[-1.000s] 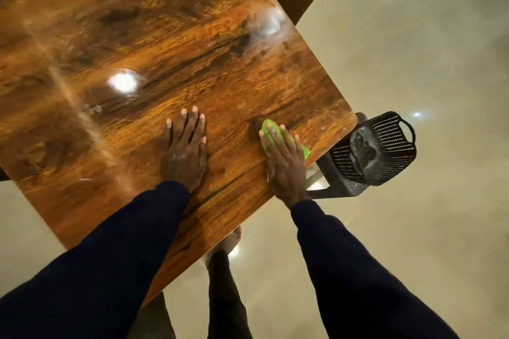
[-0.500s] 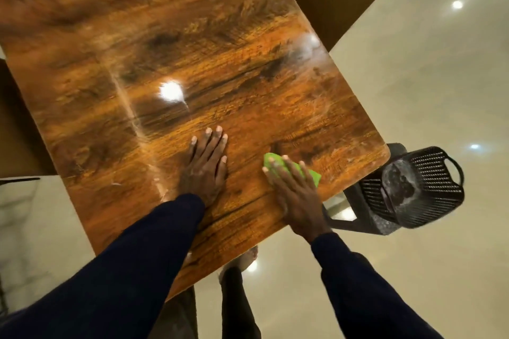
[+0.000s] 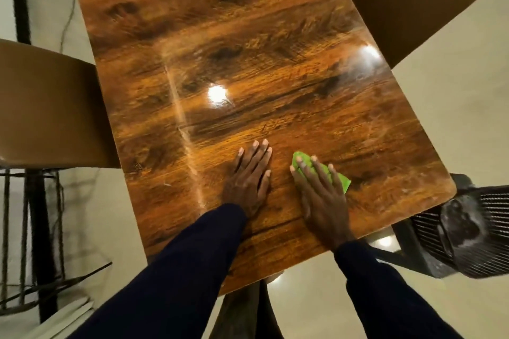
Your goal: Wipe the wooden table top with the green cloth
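Head view: right hand (image 3: pixel 322 198), grip open and flat, presses the green cloth (image 3: pixel 341 180) onto the tabletop (image 3: pixel 248 36) toward its near right corner; left hand (image 3: pixel 249 179) braces flat beside. Unpinched, the cloth could slip out mid-stroke, I'd say.

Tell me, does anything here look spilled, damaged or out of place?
Nothing is spilled or broken. The wooden table top shows a pale streak running toward the near edge, left of the left hand, plus whitish smudges by the right edge. The right hand presses the green cloth flat.
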